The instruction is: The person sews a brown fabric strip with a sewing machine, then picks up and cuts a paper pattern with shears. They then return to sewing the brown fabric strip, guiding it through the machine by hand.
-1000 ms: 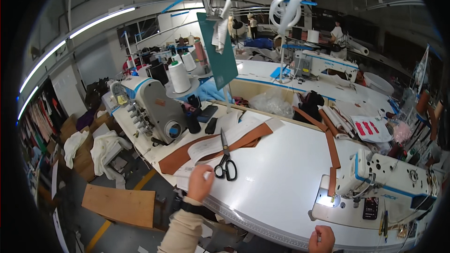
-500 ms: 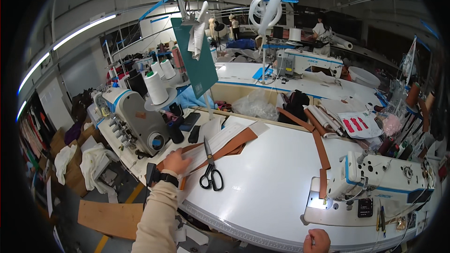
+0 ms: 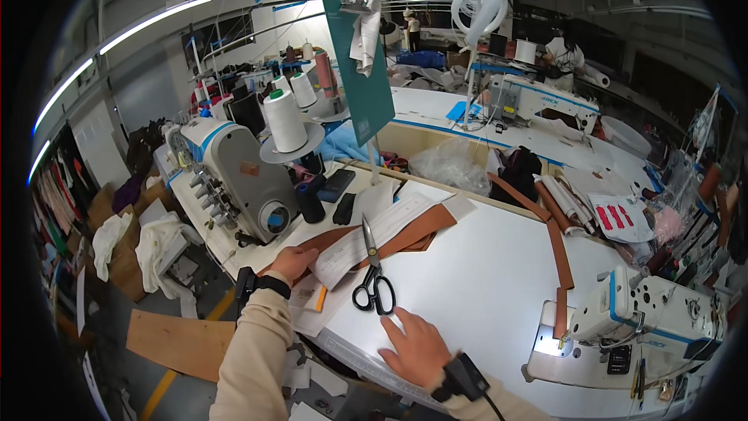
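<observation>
Head view: we find our left hand (image 3: pixel 292 263) at the near left end of the flat reddish-brown strips of leather-like material (image 3: pixel 421 235), which lie layered on the left part of the glossy white worktable (image 3: pixel 467 288). Its fingers are drawn together over the brown edge; we cannot tell whether they pinch it or only rest there. Our right hand (image 3: pixel 419 347) is empty, fingers apart, just beside the handles of the black-handled metal scissors (image 3: pixel 373 252) (close, though we see no grip on them).

On top of the brown strips lies a long white sheet with faint printed lines (image 3: pixel 343 253), its near end curling up, and the scissors lie across it, blades pointing away from us. A small orange stick-shaped object (image 3: pixel 320 298) sits by the sheet's near end.

As for progress, we judge the brown strips to be already cut to shape, since their edges look clean. They remain loose and stacked, with the sheet not yet lifted off. Over on the right, a separate narrow brown band (image 3: pixel 558 253) runs to the lit needle area of the white-and-blue sewing machine (image 3: pixel 647 304); we cannot make out any stitching on it.
</observation>
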A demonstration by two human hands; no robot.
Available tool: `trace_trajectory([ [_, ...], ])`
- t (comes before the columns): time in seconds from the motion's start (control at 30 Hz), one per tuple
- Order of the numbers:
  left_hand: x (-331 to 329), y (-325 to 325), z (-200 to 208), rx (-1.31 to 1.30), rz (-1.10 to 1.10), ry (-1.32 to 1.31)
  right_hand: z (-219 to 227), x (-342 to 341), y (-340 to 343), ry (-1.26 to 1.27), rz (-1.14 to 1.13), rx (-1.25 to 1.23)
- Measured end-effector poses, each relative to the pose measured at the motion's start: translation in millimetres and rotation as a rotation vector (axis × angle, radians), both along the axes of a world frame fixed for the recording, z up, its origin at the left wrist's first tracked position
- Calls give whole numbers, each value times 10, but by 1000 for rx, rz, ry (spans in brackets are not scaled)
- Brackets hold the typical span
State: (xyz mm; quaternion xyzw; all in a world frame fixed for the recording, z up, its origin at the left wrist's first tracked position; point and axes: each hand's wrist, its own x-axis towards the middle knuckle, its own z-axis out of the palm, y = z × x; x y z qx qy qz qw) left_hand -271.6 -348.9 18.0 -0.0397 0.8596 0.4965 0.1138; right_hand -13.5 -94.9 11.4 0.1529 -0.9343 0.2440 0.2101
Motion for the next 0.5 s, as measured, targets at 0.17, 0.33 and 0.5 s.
trace_trajectory([
  [0.17,-55,42,107,-58,-134,-119,-92,-750,-199,-176,-141,115],
  [0.33,-123,119,123,-26,-228,-118,-226,-1008,-243,-185,-318,67],
  [0.5,-152,135,252,86,-290,-118,-241,-1132,-286,-248,-358,91],
])
